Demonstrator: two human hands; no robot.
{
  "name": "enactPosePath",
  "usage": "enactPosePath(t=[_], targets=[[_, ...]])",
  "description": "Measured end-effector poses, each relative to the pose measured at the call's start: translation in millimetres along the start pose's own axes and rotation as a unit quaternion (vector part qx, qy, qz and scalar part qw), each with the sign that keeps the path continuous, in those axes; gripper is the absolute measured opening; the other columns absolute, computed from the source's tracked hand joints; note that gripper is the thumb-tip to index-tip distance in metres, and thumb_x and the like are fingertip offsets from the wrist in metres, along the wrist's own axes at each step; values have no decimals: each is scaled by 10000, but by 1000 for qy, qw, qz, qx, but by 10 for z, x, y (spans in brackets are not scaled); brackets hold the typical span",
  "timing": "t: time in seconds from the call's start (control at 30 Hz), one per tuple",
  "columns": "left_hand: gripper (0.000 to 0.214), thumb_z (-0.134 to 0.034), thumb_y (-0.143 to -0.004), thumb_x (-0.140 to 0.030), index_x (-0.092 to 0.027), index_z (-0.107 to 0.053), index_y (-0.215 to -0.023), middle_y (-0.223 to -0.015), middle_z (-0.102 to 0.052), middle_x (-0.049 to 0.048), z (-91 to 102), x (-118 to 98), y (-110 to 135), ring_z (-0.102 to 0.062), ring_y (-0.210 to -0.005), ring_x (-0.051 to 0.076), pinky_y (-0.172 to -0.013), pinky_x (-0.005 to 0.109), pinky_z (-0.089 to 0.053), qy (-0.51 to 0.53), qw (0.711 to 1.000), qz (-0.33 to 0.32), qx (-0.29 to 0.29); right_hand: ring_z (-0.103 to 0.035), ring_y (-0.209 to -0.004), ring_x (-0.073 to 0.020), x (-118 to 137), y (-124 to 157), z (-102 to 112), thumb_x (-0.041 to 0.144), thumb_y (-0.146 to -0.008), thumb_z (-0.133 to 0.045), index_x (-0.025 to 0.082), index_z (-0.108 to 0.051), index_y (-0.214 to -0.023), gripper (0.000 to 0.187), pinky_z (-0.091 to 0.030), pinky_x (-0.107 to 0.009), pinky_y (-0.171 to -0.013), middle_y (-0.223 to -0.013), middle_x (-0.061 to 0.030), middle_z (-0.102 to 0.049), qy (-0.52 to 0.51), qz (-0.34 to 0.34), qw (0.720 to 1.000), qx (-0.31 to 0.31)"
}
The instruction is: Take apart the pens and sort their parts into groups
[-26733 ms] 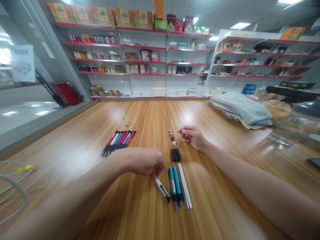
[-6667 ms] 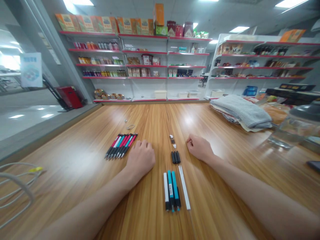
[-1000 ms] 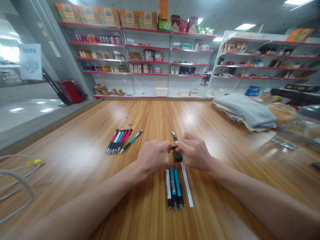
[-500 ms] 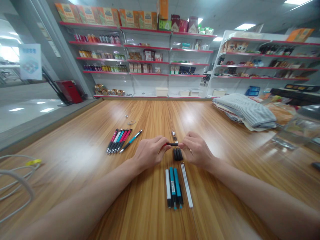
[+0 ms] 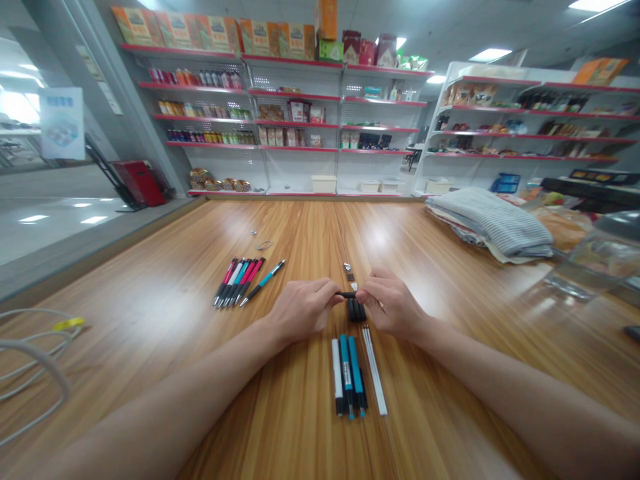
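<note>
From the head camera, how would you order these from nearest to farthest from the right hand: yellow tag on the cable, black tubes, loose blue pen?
Measured from the right hand:
1. Black tubes, close by on its left.
2. Loose blue pen, farther left, lying at a slant.
3. Yellow tag, at the far left.

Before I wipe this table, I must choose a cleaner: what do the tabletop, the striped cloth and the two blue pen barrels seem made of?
Tabletop: probably wood-look laminate, semi-gloss, given its grain and reflections; varnished wood possible.
Striped cloth: matte textile, from its soft folds; fibre unclear.
Blue pen barrels: likely smooth plastic, from the even opaque colour; painted metal possible.
</note>
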State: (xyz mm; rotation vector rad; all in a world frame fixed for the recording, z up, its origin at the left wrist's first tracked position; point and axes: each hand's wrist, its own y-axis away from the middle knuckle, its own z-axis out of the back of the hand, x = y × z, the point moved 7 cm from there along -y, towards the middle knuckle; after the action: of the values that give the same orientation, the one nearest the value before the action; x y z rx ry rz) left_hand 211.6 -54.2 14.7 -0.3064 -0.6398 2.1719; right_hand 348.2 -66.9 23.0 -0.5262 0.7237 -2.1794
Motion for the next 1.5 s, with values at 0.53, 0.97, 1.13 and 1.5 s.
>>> enactPosePath(t=[0.53, 0.97, 1.13, 1.5], targets=[[232, -358, -961, -301, -179, -552, -922, -819, -631, 29, -36, 0, -20, -597, -706, 136, -586, 241, -389, 19, 1000, 9, 7, -454, -715, -171, -17, 11, 35, 198, -874, -539, 155, -639, -860, 110, -379, -342, -695, -709, -52, -610, 6, -1, 999, -41], [239, -413, -938, -362, -182, -569, -955, -857, -626, 44, -53, 22, -6, -591, -732, 141, -615, 239, -405, 53, 998, 28, 6, -489, -717, -174, -36, 37, 102, 186, -847, -586, 204, -683, -969, 157, -400, -343, -696, -759, -41, -679, -4, 7, 998, -70], [236, -390, -939, -248, -164, -574, -817, -775, -637, 44, -62, 107, 13, -585, -693, 139, -617, 243, -396, 73, 996, 58, 8, -489, -705, -171, -91, 42, 118, 184, -829, -615, 212, -699, -973, 168, -408, -334, -703, -795, -31, -703, 0, -2, 996, -84], [259, -377, -941, -270, -176, -585, -819, -820, -680, 65, -118, 294, -33, -628, -731, 174, -620, 265, -398, 33, 988, 154, -3, -577, -710, -157, -1356, 121, -230, 353, -839, -598, 237, -761, -872, 203, -409, -274, -676, -791, -42, -670, 81, -258, 963, 4]])
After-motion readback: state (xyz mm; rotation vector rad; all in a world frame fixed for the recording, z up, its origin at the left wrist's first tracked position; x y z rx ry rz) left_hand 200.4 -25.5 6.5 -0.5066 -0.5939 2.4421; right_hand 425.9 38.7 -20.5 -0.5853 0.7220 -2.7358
